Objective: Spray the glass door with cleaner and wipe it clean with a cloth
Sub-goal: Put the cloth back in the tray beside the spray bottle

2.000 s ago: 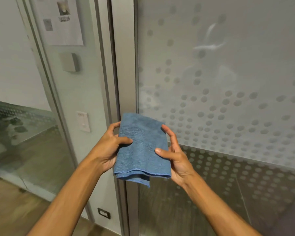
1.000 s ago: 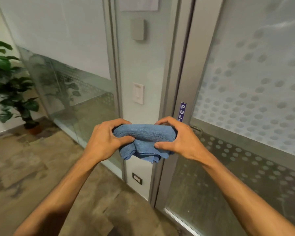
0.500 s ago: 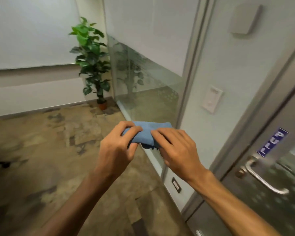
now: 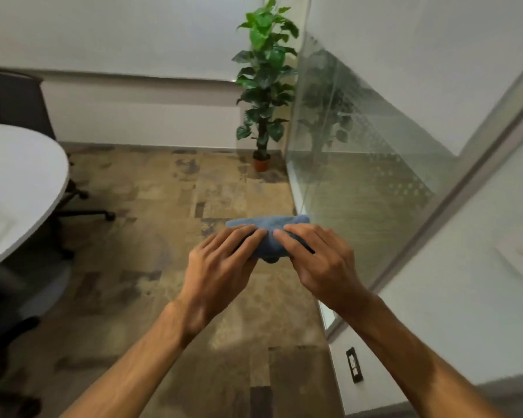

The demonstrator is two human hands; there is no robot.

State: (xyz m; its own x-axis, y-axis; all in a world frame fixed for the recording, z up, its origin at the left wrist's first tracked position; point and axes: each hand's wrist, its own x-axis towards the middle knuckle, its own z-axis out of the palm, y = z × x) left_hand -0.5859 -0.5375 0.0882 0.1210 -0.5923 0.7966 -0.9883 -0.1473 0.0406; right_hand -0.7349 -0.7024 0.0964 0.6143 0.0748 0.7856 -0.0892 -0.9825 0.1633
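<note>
The folded blue cloth (image 4: 267, 236) is gripped between the left hand (image 4: 221, 260) and right hand (image 4: 320, 260) above the floor (image 4: 163, 206), beside a glass partition (image 4: 360, 164); with no sprayer in view, wiping is judged finished.

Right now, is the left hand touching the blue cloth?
Touching. The head view shows the left hand with its fingers lying directly on the blue cloth.

A blue microfibre cloth (image 4: 269, 236), folded into a thick, compact wad lying crosswise, is held in mid-air above the floor. Its upper edge runs level and its short ends are rounded; a small dark fold hangs under the lower edge. Fingers cover both near corners.
</note>
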